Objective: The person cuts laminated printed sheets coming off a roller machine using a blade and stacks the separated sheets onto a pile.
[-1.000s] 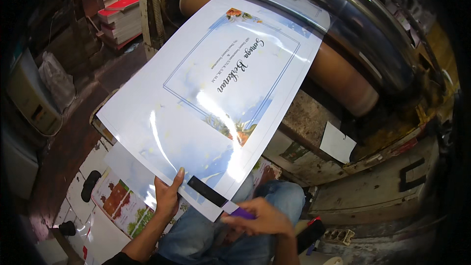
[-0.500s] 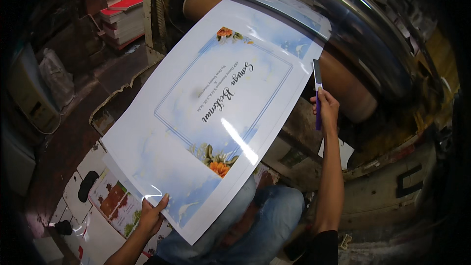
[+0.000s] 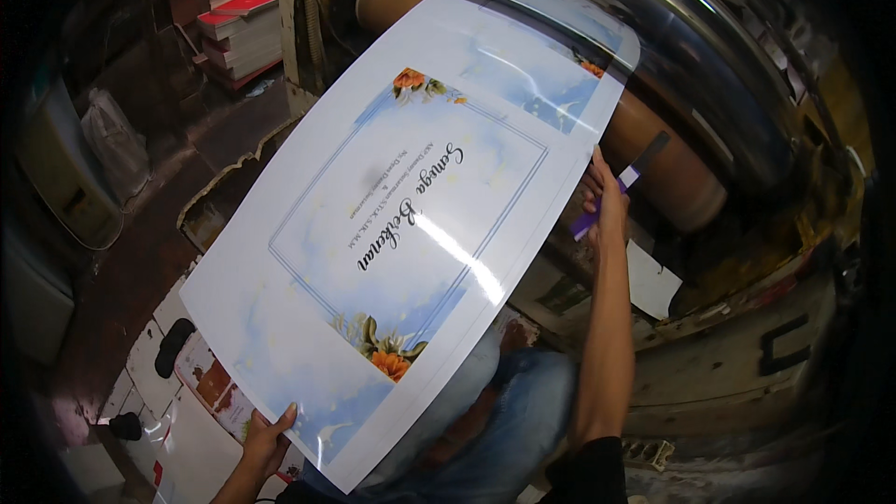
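A large glossy printed sheet (image 3: 411, 215), pale blue with orange flowers and dark script, stretches from my lap up to a shiny metal roller (image 3: 709, 56). My left hand (image 3: 266, 439) grips the sheet's near bottom edge. My right hand (image 3: 605, 198) is raised at the sheet's right edge and holds a purple-handled cutter (image 3: 621, 182) with a dark blade pointing up-right. A brown cardboard roll (image 3: 667, 168) lies just behind that hand.
Stacked books (image 3: 238, 28) sit on a dark bench at upper left. Printed sheets (image 3: 196, 392) lie on the floor by my left knee. A white paper scrap (image 3: 653, 280) rests on the worn machine frame (image 3: 737, 355) at right.
My right hand went from the sheet's bottom edge up to its right edge with the cutter. The sheet shifted and now lies further over the roller. My left hand slid down.
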`<control>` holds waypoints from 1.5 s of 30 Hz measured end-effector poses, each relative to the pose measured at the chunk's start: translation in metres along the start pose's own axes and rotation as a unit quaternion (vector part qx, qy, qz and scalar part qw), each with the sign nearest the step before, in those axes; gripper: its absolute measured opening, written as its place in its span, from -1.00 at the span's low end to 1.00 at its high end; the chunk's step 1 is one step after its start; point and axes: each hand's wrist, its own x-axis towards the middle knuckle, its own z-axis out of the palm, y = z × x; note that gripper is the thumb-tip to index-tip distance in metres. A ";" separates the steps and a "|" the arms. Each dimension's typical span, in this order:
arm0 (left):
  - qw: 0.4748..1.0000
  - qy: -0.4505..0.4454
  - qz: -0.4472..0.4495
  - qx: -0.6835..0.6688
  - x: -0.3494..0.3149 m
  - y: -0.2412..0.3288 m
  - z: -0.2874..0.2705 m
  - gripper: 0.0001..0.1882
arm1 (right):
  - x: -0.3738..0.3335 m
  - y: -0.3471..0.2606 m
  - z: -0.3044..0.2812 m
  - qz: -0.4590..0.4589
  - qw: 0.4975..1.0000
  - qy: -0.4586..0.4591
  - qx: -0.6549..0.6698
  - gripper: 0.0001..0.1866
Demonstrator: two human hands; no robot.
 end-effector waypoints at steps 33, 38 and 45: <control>0.992 0.085 0.075 0.055 0.185 -0.134 -0.357 -0.53 | -0.278 0.107 0.037 -0.003 0.992 -0.122 -0.031 -0.73; 0.985 0.117 0.122 0.041 0.210 -0.143 -0.333 -0.59 | -0.302 0.106 0.040 0.027 0.991 -0.121 -0.044 -0.70; 0.681 0.310 0.236 0.620 0.161 -0.148 -0.259 0.42 | -0.328 0.076 0.027 0.050 0.984 -0.154 -0.069 -0.73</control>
